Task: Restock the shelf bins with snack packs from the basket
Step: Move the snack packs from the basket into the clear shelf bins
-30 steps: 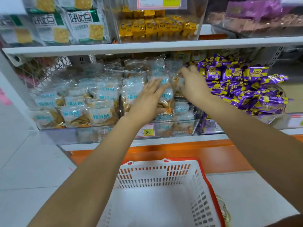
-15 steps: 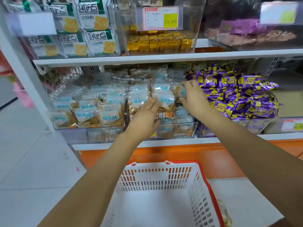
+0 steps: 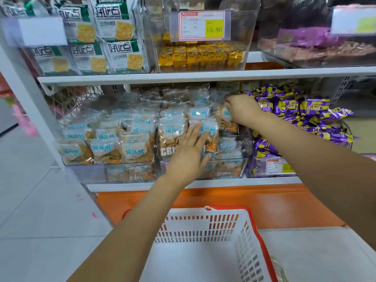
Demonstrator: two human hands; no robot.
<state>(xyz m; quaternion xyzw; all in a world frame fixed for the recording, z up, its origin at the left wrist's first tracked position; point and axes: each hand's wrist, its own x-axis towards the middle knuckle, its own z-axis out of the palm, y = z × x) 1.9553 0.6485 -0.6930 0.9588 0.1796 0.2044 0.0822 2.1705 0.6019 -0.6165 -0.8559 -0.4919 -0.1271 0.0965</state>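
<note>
Below 15.80 tag (image 3: 203, 25): left hand (image 3: 188, 154) fingers straight on snack packs (image 3: 173, 129); right hand (image 3: 243, 111) fingers pinching pack (image 3: 226, 120).

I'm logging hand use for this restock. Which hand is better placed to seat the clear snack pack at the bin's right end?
Right. The right hand grips that clear snack pack, next to the purple candies. The left hand lies flat on the front packs, likely steadying them.

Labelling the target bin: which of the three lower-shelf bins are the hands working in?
The middle bin, between the other clear-pack bin and the purple-candy bin. Left hand lies flat on its packs; right hand pinches a pack.
</note>
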